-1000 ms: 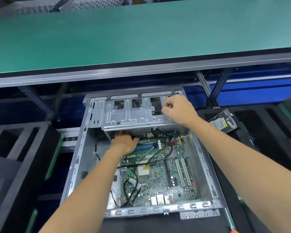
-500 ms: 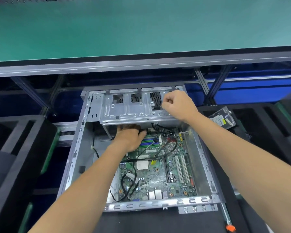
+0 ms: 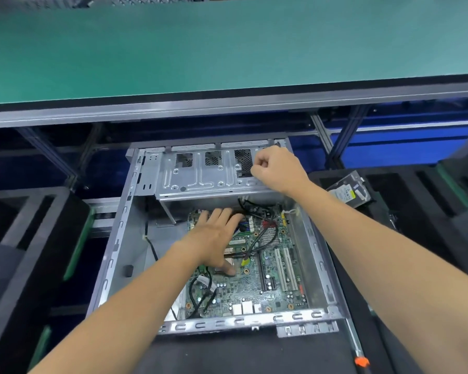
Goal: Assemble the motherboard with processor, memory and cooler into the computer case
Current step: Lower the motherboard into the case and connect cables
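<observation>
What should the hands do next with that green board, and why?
Probably the left hand should nudge the board flat into the case. It lies spread on the board, black cables cross it, and the right hand grips the metal bracket above, perhaps holding it clear.

Green bench mat (image 3: 200, 49) w/ alu frame (image 3: 173, 114), black foam trays (image 3: 25, 238)

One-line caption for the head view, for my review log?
Left hand flat on the motherboard inside the open case, right hand gripping the raised drive cage.
</observation>
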Tool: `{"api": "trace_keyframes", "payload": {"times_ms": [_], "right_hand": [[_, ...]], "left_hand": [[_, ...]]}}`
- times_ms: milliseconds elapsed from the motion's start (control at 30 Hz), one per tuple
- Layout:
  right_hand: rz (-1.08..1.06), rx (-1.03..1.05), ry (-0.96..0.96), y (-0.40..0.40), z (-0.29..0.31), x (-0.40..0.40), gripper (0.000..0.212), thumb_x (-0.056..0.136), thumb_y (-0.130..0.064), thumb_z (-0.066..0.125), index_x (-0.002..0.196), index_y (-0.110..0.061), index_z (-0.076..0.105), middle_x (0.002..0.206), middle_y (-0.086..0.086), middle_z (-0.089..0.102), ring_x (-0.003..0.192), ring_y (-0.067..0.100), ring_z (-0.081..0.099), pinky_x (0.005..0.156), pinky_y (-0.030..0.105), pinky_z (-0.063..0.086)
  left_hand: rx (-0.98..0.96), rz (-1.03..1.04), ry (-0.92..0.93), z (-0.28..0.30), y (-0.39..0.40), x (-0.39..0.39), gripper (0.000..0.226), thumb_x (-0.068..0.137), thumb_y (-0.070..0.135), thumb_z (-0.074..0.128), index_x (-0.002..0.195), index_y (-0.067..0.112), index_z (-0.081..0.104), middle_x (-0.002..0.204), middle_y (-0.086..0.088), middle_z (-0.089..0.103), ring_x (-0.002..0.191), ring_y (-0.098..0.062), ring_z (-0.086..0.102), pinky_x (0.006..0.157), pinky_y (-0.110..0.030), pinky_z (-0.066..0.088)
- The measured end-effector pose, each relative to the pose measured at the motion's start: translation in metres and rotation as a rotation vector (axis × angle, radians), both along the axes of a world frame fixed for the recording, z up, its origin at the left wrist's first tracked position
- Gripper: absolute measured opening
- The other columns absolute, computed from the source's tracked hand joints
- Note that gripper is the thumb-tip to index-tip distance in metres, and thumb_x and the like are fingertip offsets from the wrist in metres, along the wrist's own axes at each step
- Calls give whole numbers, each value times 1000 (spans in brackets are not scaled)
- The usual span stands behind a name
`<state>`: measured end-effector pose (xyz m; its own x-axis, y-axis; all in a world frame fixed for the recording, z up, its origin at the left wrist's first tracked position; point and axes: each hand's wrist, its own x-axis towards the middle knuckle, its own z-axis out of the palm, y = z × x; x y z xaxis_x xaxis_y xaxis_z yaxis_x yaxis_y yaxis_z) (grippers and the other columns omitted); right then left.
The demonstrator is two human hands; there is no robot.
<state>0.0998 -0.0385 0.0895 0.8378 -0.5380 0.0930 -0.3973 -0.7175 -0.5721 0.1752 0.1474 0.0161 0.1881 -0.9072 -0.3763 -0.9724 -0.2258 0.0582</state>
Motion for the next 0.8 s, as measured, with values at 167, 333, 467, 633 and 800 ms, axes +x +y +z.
{"api": "trace_keyframes", "payload": {"times_ms": [167,333,467,633,800], "right_hand": [[73,-147,-58,14,8,-13,14,79,-14,55,66,-11,59,58,-1,57,59,19,50,57,28,42],[522,-328,313,65,-3,-27,13,76,-22,52,70,-11,55,61,1,54,58,23,51,48,26,33],[431,-288,696,71,-29,-19,49,88,-23,61,131,-7,46,124,13,54,112,31,53,82,39,51],[140,-128,805,70,-46,-13,74,84,-23,66,142,-3,24,136,20,35,125,36,39,95,41,45],[-21,-125,849,70,-45,-9,63,84,-25,66,133,-1,36,124,17,46,116,32,47,87,40,49]], "left_hand": [[23,49,29,-4,2,3,126,62,66,74,150,12,3,146,-6,22,134,-28,23,115,-44,20],[-34,165,241,-3,6,16,104,62,68,71,142,20,24,132,-1,36,124,-22,32,106,-39,27],[-93,321,247,-3,12,32,69,82,60,58,137,24,37,128,-3,48,118,-23,41,98,-38,31],[-31,384,188,-3,17,38,66,80,60,62,131,23,44,130,-5,49,121,-25,40,95,-38,34],[18,589,101,4,19,44,77,82,55,63,133,1,40,145,-19,31,132,-34,31,107,-42,35]]}}
